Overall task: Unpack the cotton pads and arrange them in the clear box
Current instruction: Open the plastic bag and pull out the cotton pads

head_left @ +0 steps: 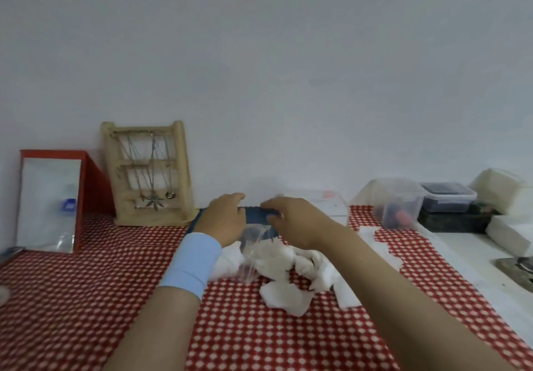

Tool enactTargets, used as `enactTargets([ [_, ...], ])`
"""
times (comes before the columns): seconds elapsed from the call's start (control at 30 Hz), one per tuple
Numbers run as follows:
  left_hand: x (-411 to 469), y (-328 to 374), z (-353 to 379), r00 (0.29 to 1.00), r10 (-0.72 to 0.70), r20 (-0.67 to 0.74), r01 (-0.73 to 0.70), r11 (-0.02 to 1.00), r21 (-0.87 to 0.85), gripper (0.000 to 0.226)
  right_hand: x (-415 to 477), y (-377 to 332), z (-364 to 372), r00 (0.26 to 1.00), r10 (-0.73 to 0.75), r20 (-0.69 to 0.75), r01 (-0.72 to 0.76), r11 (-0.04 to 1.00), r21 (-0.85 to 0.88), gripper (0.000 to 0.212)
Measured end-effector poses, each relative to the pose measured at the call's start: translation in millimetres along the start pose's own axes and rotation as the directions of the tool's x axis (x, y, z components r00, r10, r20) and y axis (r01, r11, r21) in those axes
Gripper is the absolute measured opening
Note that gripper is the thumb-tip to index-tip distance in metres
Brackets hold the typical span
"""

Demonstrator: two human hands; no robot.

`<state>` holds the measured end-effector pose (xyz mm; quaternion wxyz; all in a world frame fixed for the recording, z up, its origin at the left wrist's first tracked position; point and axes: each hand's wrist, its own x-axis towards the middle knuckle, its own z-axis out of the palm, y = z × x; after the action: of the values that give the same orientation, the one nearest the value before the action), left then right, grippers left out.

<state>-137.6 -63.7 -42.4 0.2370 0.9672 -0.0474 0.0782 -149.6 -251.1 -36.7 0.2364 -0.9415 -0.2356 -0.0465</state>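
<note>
Both hands hold up a clear plastic pad package point(253, 243) with a dark blue top strip point(256, 215) above the red checked cloth. My left hand point(223, 220), with a light blue wristband, grips the strip's left end. My right hand point(294, 222) pinches its right end. White cotton pads point(284, 261) spill from the bag's lower end into a loose pile on the cloth, with one pad point(285, 295) lying nearer me. A clear box point(317, 205) stands behind my right hand, against the wall.
A wooden jewellery stand point(148, 173) and a red-framed mirror point(50, 200) stand at the back left. At the right are a clear lidded tub point(392, 202), a small container with dark contents point(448, 197) and white foam blocks point(501, 189). The white table edge point(490, 278) borders the cloth.
</note>
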Motion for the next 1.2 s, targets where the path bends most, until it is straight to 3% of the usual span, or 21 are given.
enactTargets([
  [0.1, 7, -28, 2, 0.988, -0.148, 0.043, 0.145, 0.987, 0.065, 0.044, 13, -10, 18, 0.992, 0.003, 0.127, -0.011, 0.998, 0.063, 0.045],
  [0.23, 11, -42, 9, 0.951, -0.257, 0.174, 0.263, 0.965, -0.012, 0.028, 25, -5, 32, 0.964, 0.015, 0.267, -0.008, 1.0, -0.027, 0.045],
  [0.3, 12, -42, 11, 0.934, -0.274, 0.231, 0.294, 0.954, -0.055, 0.061, 26, 1, 33, 0.951, 0.037, 0.306, -0.019, 0.998, -0.063, 0.049],
  [0.4, 12, -34, 9, 0.959, -0.184, 0.216, 0.223, 0.959, -0.173, 0.102, 30, 13, 31, 0.974, 0.064, 0.218, -0.075, 0.996, 0.043, 0.057],
  [0.5, 16, -23, 6, 0.988, -0.031, 0.15, 0.082, 0.935, -0.344, 0.103, 40, 20, 30, 0.988, 0.153, 0.036, -0.157, 0.938, 0.311, 0.054],
  [0.6, 22, -13, 3, 0.984, 0.098, 0.147, -0.036, 0.926, -0.375, 0.106, 47, 21, 27, 0.971, 0.222, -0.084, -0.148, 0.843, 0.517, 0.035],
  [0.73, 29, -5, -4, 0.99, 0.11, 0.084, -0.056, 0.873, -0.485, 0.076, 48, 22, 19, 0.932, 0.302, -0.198, -0.079, 0.706, 0.703, 0.005],
  [0.9, 35, -11, -7, 0.991, 0.077, -0.108, -0.122, 0.846, -0.52, 0.013, 47, 19, 14, 0.928, 0.306, -0.215, -0.01, 0.595, 0.803, 0.007],
  [0.97, 35, -10, -11, 0.983, 0.067, -0.169, -0.148, 0.834, -0.532, 0.009, 47, 16, 12, 0.926, 0.274, -0.261, 0.055, 0.586, 0.809, 0.012],
  [1.03, 35, -9, -15, 0.972, 0.082, -0.22, -0.187, 0.838, -0.513, 0.011, 47, 15, 11, 0.924, 0.242, -0.296, 0.077, 0.639, 0.766, 0.02],
  [1.2, 33, -5, -15, 0.951, 0.113, -0.289, -0.256, 0.814, -0.521, 0.02, 48, 19, 7, 0.926, 0.196, -0.322, 0.114, 0.668, 0.736, 0.007],
])
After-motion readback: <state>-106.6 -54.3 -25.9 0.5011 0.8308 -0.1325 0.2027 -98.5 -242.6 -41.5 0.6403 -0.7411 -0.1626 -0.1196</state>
